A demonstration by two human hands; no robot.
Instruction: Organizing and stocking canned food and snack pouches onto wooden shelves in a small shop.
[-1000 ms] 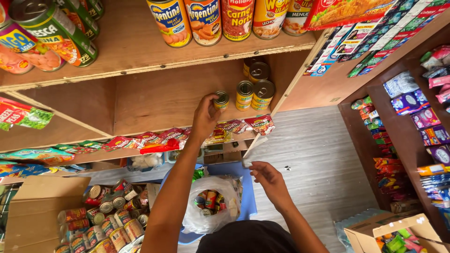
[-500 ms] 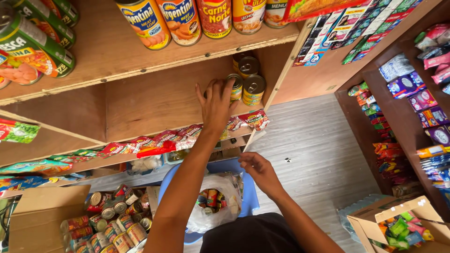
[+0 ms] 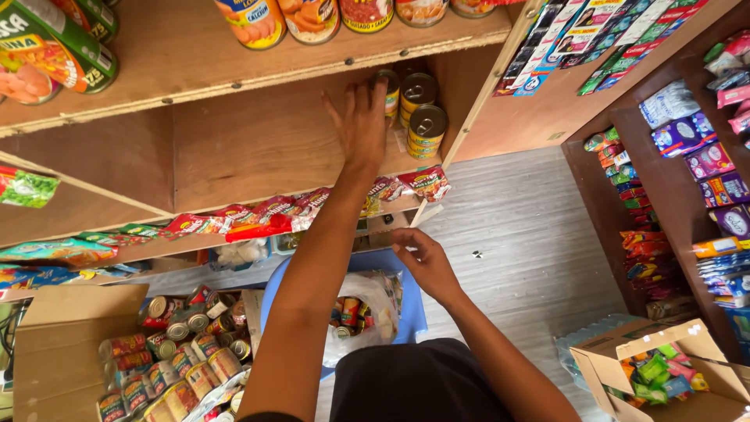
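Wooden shelf (image 3: 258, 148) under left hand (image 3: 361, 121), grey plank floor (image 3: 531, 227) below.

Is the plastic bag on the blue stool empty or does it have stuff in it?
It has stuff in it. The clear plastic bag on the blue stool gapes open, and several small cans show inside.

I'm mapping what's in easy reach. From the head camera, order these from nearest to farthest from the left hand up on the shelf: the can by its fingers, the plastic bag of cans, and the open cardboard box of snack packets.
1. The can, at the left hand's fingertips on the shelf.
2. The plastic bag of cans, below on the blue stool.
3. The cardboard box of snack packets, lower right on the floor.
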